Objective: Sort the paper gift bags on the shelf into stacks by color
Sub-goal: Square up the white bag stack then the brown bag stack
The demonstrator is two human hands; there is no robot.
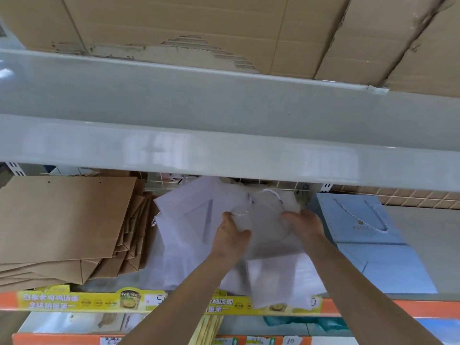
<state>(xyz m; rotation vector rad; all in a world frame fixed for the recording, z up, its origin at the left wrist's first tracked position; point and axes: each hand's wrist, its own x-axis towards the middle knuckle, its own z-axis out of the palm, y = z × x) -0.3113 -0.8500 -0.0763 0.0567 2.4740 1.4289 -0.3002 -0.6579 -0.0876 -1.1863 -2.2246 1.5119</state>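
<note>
Even, diffuse light, moderately bright; source not visible. Pale glare patches on the grey shelf front (224, 150) well above both hands; a brighter glint at its far left end. Soft focus throughout; the white bags (199, 220) under the left hand (230, 236) and right hand (305, 226) read washed out, edges smeared; print on the yellow shelf label (74, 301) below the left hand blurred. Faint shadow beneath the forearms on the white paper; deeper shade behind the hands under the upper shelf. Wide-angle bowing: shelf lines curve, stretching toward the corners.
</note>
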